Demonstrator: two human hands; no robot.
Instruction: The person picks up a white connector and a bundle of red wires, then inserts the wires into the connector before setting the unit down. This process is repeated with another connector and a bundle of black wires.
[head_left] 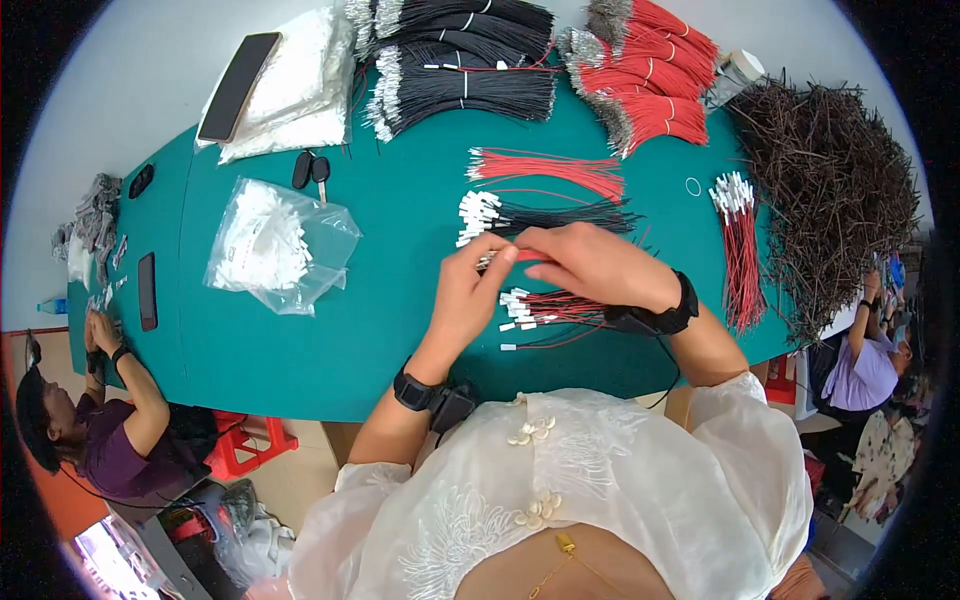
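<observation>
My two hands meet fingertip to fingertip above the middle of the table. My left hand (468, 288) is closed in a pinch, with a small white connector (487, 260) showing between thumb and fingers. Red wire (530, 256) shows under the fingers of my right hand (590, 262), which is closed around it; its far end is hidden. Just beyond the hands lie black wires (570, 217) with white connectors (479, 212) and a row of loose red wires (550, 174). Nearer to me, beneath my right hand, are red-and-black wires with white connectors (525, 308).
Tied black bundles (470, 90) and red bundles (660, 75) line the back. A tangled dark wire heap (835, 190) and a finished-looking wire bunch (737, 240) lie right. Left are a bag of connectors (265, 245), keys (312, 170) and phones (240, 85). Co-workers sit at both sides.
</observation>
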